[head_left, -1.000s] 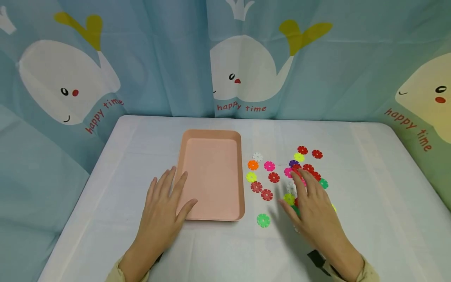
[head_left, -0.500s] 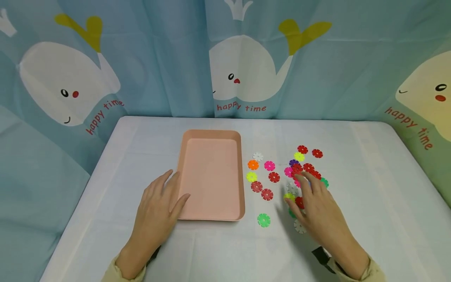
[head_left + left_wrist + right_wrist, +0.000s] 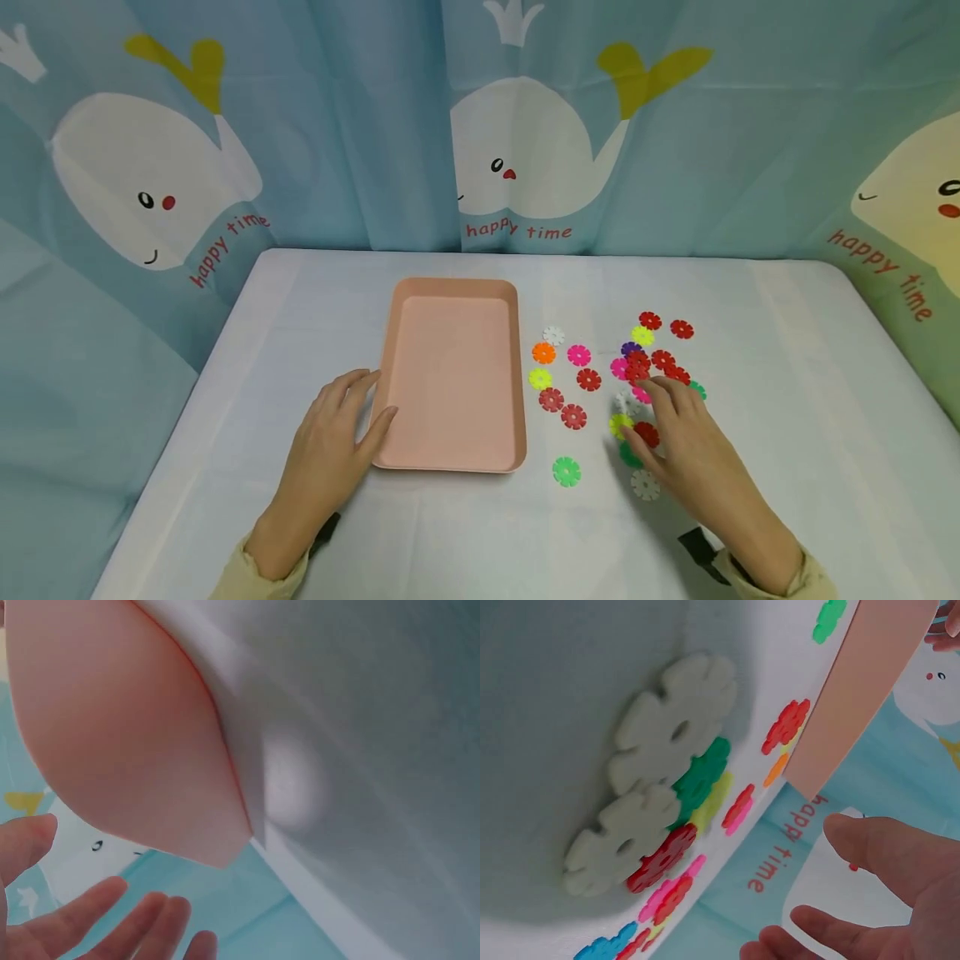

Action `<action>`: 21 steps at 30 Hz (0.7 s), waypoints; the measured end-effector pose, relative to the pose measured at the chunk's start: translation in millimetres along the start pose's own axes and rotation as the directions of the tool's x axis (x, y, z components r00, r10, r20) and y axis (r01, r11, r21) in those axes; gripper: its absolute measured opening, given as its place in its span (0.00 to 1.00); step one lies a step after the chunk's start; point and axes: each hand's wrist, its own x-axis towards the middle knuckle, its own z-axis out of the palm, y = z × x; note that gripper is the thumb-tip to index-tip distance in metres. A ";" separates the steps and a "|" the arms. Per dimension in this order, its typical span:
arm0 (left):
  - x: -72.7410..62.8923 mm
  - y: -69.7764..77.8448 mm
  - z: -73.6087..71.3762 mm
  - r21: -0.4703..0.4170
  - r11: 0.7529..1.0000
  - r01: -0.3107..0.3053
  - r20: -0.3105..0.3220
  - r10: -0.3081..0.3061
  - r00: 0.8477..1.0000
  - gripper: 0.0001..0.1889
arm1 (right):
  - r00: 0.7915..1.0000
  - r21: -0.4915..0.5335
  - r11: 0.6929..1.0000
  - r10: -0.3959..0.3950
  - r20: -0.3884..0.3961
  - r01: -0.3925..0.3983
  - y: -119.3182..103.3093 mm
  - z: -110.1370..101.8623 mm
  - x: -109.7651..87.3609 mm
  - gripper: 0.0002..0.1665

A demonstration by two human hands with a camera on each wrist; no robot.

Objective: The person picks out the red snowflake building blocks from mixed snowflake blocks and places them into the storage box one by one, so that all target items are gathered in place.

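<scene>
A shallow pink tray [image 3: 456, 287] lies on the white table, bare inside. At its left rim hovers my left hand [image 3: 322, 450], fingers spread and relaxed, thumb tip overlapping the rim. In the left wrist view those fingers [image 3: 105, 894] show nothing between them. Flower-shaped plastic discs are scattered right of the tray. Over the denser cluster is my right hand [image 3: 690, 442], thumb and fingers apart and slightly bent. Below it lie a red disc [image 3: 647, 434] and a white disc [image 3: 645, 485]. The right wrist view shows a blue disc [image 3: 604, 945], which the hand hides from the head view.
A lone green disc [image 3: 566, 472] lies near the tray's lower right corner. Several discs, among them an orange disc [image 3: 543, 353], sit close along the tray's right side. A blue whale-print curtain [image 3: 405, 125] hangs behind the table's back edge.
My left hand has drawn back leftward, its thumb withdrawing from over the tray toward the rim. My right hand has shifted slightly right and toward me, uncovering a white disc. The view has shifted slightly.
</scene>
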 end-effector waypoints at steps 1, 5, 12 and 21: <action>0.5 -1.2 0.1 -0.005 1.000 -0.003 0.001 0.003 1.000 0.25 | 1.000 0.001 1.000 0.000 0.001 0.000 0.9 0.1 -0.1 0.45; 2.4 -4.8 -0.3 -0.032 0.999 0.013 0.008 -0.013 1.000 0.23 | 1.000 0.018 1.000 -0.019 -0.011 0.019 4.9 1.4 -0.1 0.44; 4.7 -6.4 -1.9 -0.087 0.993 0.085 0.040 -0.082 0.996 0.20 | 0.999 0.048 0.997 -0.053 -0.013 0.054 12.1 5.9 -0.5 0.42; 8.6 -10.0 -1.2 -0.186 0.969 0.164 0.103 -0.147 0.984 0.17 | 0.997 0.089 0.996 -0.024 0.070 0.018 17.4 5.4 0.6 0.40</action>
